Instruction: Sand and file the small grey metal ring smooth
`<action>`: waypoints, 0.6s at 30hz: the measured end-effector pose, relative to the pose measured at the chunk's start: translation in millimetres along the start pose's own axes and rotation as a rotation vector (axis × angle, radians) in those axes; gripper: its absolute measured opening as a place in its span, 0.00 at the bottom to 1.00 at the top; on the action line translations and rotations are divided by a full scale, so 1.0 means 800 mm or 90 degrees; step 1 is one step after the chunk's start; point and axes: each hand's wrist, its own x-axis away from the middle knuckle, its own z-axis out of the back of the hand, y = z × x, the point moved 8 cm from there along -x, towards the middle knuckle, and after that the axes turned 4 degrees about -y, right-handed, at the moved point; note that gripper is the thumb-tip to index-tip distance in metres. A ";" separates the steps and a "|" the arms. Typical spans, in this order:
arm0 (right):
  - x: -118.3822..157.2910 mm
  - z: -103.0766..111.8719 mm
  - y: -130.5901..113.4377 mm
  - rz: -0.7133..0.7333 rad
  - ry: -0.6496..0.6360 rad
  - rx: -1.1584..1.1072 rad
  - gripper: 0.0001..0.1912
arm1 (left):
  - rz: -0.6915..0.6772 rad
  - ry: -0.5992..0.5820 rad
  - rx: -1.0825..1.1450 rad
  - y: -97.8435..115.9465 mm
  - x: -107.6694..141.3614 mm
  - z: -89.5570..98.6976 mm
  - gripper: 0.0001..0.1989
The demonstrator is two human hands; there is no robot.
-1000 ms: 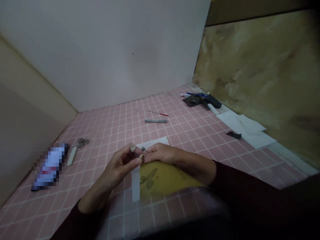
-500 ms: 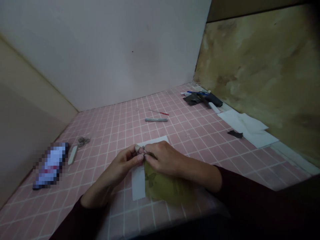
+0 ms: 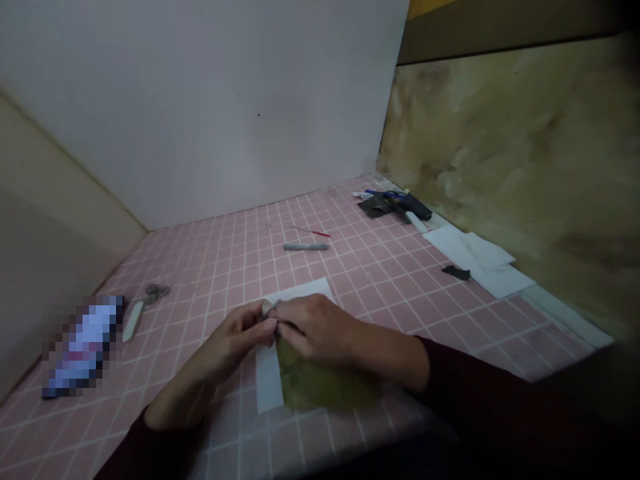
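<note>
— Pink-gridded table (image 3: 210, 283), lower frame: where do we find our olive sheet (image 3: 325, 388)?
— Lower centre, spreading down-right from where our left hand (image 3: 239, 331) and right hand (image 3: 320, 327), the nearer, meet tip to tip; we cannot tell what either clamps.

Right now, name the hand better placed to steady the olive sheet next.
Probably the right hand: in view it overlaps the olive sheet, while the left hand lies mostly left of it.
</note>
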 end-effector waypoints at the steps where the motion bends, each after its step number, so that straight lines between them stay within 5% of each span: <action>1: 0.000 -0.001 0.000 0.000 -0.002 -0.008 0.06 | -0.005 0.002 0.000 0.001 0.001 0.001 0.14; 6: 0.004 -0.030 0.039 -0.251 -0.155 -0.337 0.13 | -0.036 0.045 -0.079 0.020 0.010 0.003 0.09; 8: 0.004 -0.028 0.038 -0.242 -0.145 -0.307 0.12 | -0.024 0.024 -0.077 0.017 0.007 0.000 0.10; 13: 0.000 -0.003 0.004 -0.038 -0.019 -0.037 0.07 | 0.007 -0.032 -0.020 -0.002 -0.002 -0.001 0.13; 18: 0.002 -0.029 0.045 -0.243 -0.151 -0.298 0.12 | -0.038 0.024 -0.083 0.013 0.007 0.003 0.11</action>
